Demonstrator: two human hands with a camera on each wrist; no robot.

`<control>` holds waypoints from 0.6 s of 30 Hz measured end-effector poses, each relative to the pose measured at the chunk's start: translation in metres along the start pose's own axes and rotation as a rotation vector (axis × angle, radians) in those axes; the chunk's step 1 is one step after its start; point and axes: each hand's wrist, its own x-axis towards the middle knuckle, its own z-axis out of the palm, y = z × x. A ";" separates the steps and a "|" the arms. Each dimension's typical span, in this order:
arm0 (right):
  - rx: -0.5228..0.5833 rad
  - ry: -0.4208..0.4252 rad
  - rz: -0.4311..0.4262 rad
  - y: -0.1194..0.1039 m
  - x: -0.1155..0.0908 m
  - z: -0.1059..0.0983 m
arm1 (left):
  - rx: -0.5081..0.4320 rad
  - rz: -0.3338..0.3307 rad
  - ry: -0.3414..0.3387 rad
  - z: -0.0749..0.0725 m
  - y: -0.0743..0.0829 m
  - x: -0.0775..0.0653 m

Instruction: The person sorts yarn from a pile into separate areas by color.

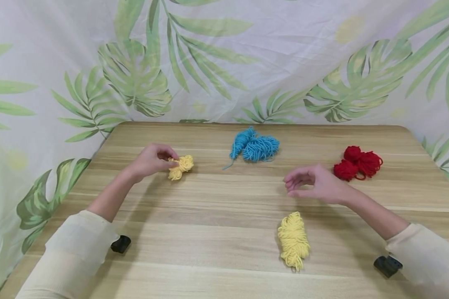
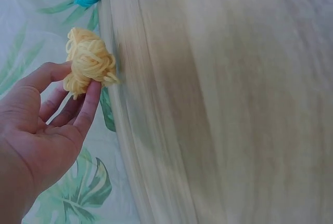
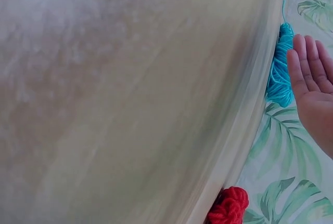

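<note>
My left hand pinches a small pale-yellow yarn bundle between thumb and fingers, over the left part of the table. In the left wrist view the same yellow yarn bundle sits at the fingertips. My right hand holds nothing; it hovers right of centre with relaxed, slightly bent fingers. Nearer to me than that hand lies a larger yellow yarn skein. Behind it at the right is a cluster of red yarn. Blue yarn bundles lie together at the back, a loose end trailing left.
The wood-grain table has its far edge just behind the blue yarn. A white cloth printed with green leaves hangs behind it. Black devices show below both sleeves.
</note>
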 end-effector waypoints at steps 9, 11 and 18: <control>0.001 -0.068 -0.002 -0.003 -0.004 0.002 | 0.020 -0.029 0.026 -0.007 -0.006 -0.006; 0.002 -0.092 -0.002 -0.002 -0.004 0.002 | 0.021 -0.041 0.030 -0.008 -0.007 -0.006; 0.011 -0.155 -0.052 0.002 -0.006 0.003 | 0.003 -0.068 0.046 -0.014 -0.011 -0.005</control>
